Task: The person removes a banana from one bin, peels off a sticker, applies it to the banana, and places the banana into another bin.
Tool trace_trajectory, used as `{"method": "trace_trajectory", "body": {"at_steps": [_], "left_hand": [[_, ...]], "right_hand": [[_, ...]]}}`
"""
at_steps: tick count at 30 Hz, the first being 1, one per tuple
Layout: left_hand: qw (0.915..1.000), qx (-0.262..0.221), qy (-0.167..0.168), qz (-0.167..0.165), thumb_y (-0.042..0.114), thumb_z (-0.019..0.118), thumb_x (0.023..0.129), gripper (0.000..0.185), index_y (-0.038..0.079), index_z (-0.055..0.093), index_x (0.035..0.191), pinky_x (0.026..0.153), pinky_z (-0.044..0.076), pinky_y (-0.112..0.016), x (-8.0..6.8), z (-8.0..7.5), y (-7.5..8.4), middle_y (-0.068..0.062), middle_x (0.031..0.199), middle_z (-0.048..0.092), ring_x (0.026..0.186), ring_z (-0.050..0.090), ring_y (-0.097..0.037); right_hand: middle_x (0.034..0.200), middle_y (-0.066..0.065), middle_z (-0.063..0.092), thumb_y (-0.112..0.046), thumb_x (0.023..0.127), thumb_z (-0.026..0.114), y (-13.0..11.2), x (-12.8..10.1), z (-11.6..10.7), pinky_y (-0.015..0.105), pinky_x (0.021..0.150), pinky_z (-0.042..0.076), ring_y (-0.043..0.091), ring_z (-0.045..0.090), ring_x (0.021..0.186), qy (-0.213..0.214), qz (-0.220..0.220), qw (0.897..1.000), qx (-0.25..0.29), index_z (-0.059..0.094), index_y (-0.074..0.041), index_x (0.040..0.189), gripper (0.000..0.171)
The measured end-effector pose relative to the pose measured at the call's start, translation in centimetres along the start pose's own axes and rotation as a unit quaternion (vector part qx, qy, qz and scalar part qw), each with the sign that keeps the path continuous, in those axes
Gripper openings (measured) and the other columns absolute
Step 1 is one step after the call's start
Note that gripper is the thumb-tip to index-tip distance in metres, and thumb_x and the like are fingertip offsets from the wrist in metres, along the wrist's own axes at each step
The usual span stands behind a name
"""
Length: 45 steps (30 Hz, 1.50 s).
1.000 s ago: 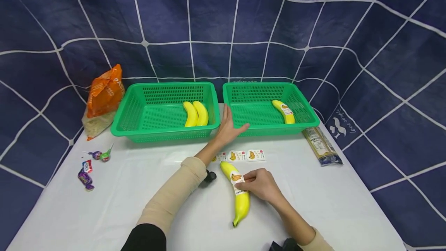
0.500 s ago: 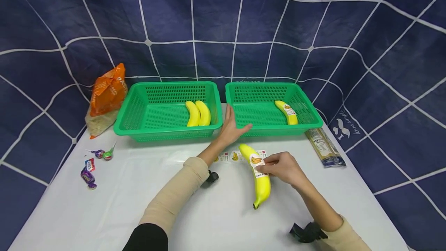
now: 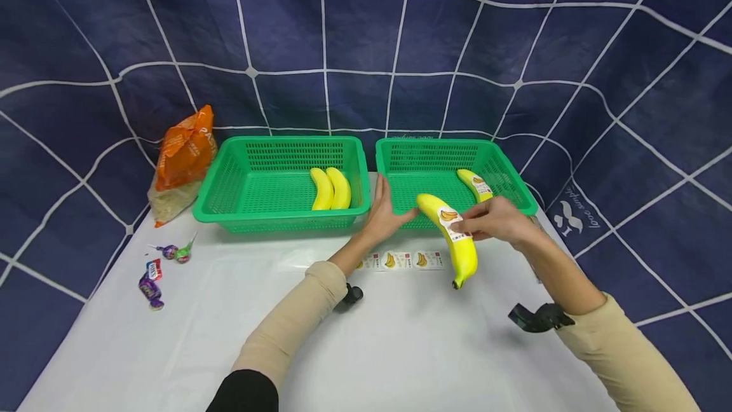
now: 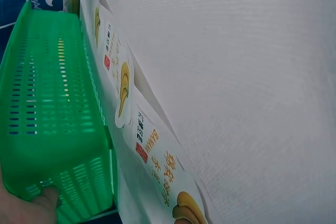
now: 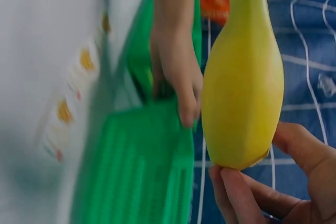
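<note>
Backdrop: navy cloth with a white grid hangs behind and to both sides of the white worktop (image 3: 400,348).
Right hand: my right hand (image 3: 496,221) holds the labelled banana (image 3: 448,231) off the worktop, in front of the near wall of the right basket (image 3: 394,156); my fingers (image 5: 233,195) and thumb pinch it around its middle, near the sticker.
Banana in hand: it slants, its upper end over the basket's near wall and its tip pointing down toward the worktop's middle; in the right wrist view its plain yellow side fills the frame.
Left hand: my left hand (image 3: 386,213) rests flat and relaxed against the near left corner of the right basket, thumb along the near wall, holding nothing; the left wrist view shows one fingertip (image 4: 44,200) touching the green mesh.
Right basket: green, at the back edge of the worktop toward the right, with one labelled banana (image 3: 476,184) lying in it.
Left basket: the left basket (image 3: 229,177) sits just beside it at the back edge, with two plain bananas (image 3: 330,188) side by side at its right end.
Sticker strip: a strip of banana stickers (image 3: 400,260) lies flat on the worktop just in front of the right basket.
Back left corner: an orange bag (image 3: 183,157) leans there.
Left edge: a few wrapped sweets (image 3: 160,269) lie near it.
</note>
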State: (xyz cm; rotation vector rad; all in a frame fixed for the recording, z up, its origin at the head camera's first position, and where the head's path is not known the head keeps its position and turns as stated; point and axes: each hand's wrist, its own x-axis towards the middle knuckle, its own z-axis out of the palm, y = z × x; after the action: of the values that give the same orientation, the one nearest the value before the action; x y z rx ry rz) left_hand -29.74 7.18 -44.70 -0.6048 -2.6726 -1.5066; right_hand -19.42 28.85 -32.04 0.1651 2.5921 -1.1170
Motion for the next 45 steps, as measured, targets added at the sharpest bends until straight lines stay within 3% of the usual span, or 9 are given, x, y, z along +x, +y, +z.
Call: {"method": "trace_trajectory", "body": {"at_steps": [4,8,17,22,27,33,39,45], "left_hand": [[1.0000,0.006,-0.002,0.001,0.056,0.067,0.084,0.114,0.003,-0.003,0.156,0.108,0.043,-0.052,0.0,0.2,-0.1,-0.007,0.165,-0.015,0.149,0.015,-0.038],[1.0000,0.007,-0.004,0.002,0.056,0.066,0.085,0.113,0.002,-0.003,0.156,0.110,0.041,-0.051,0.0,0.2,0.0,-0.008,0.165,-0.015,0.150,0.012,-0.037],[0.9999,0.012,0.003,-0.001,0.055,0.066,0.085,0.112,0.004,-0.005,0.156,0.112,0.039,-0.052,-0.2,-0.1,0.1,-0.008,0.165,-0.015,0.151,0.011,-0.035],[0.9999,0.012,0.004,-0.010,0.056,0.067,0.084,0.113,0.007,-0.005,0.156,0.111,0.040,-0.051,-0.3,-0.1,0.0,-0.005,0.165,-0.015,0.151,0.012,-0.034],[1.0000,0.004,-0.004,-0.008,0.055,0.067,0.085,0.113,0.008,-0.007,0.156,0.117,0.032,-0.052,-0.3,0.1,0.2,-0.004,0.165,-0.016,0.152,0.007,-0.031],[0.9998,0.010,0.004,-0.014,0.052,0.069,0.084,0.112,0.007,-0.004,0.157,0.115,0.034,-0.051,-0.4,0.2,0.3,-0.004,0.165,-0.015,0.152,0.010,-0.031],[0.9998,0.017,0.013,0.000,0.050,0.069,0.085,0.111,0.003,-0.002,0.156,0.114,0.035,-0.053,-0.2,0.3,0.2,-0.008,0.165,-0.013,0.151,0.010,-0.033],[0.9997,0.020,0.002,-0.012,0.055,0.067,0.084,0.112,0.005,-0.003,0.156,0.112,0.039,-0.049,-0.3,0.3,0.2,-0.004,0.165,-0.016,0.150,0.015,-0.033]], "right_hand": [[0.126,0.022,0.061,-0.044,0.080,0.078,-0.1,2.0,-2.7,0.035,0.085,0.059,0.013,0.069,0.089,-0.004,-0.009,1.000,-0.012,0.059,0.007,0.128,0.072],[0.128,0.022,0.060,-0.043,0.082,0.076,-0.2,3.9,-4.7,0.033,0.085,0.059,0.013,0.069,0.091,-0.011,-0.026,0.999,-0.024,0.060,0.007,0.127,0.070],[0.110,0.005,0.071,-0.040,0.082,0.077,-1.0,8.7,-7.8,0.030,0.081,0.060,0.010,0.068,0.088,-0.015,-0.029,0.999,-0.031,0.064,0.005,0.124,0.063],[0.100,-0.004,0.070,-0.036,0.084,0.076,-0.7,11.1,-8.8,0.028,0.080,0.060,0.007,0.067,0.085,-0.032,-0.030,0.999,-0.017,0.060,0.007,0.128,0.064],[0.093,-0.007,0.069,-0.034,0.085,0.075,0.3,13.0,-9.5,0.023,0.076,0.059,0.006,0.066,0.081,-0.042,-0.019,0.999,-0.010,0.056,0.009,0.130,0.066],[0.091,-0.009,0.068,-0.035,0.085,0.075,1.1,15.3,-10.2,0.024,0.076,0.059,0.007,0.065,0.080,-0.055,-0.009,0.998,-0.008,0.056,0.009,0.130,0.066],[0.089,-0.011,0.068,-0.032,0.088,0.073,2.0,17.5,-11.3,0.023,0.076,0.059,0.006,0.065,0.081,-0.058,-0.012,0.998,-0.009,0.059,0.008,0.127,0.058],[0.085,-0.011,0.068,-0.031,0.089,0.072,3.8,19.0,-10.9,0.024,0.079,0.058,0.005,0.065,0.079,-0.078,0.022,0.997,0.009,0.065,0.002,0.120,0.047]]}}
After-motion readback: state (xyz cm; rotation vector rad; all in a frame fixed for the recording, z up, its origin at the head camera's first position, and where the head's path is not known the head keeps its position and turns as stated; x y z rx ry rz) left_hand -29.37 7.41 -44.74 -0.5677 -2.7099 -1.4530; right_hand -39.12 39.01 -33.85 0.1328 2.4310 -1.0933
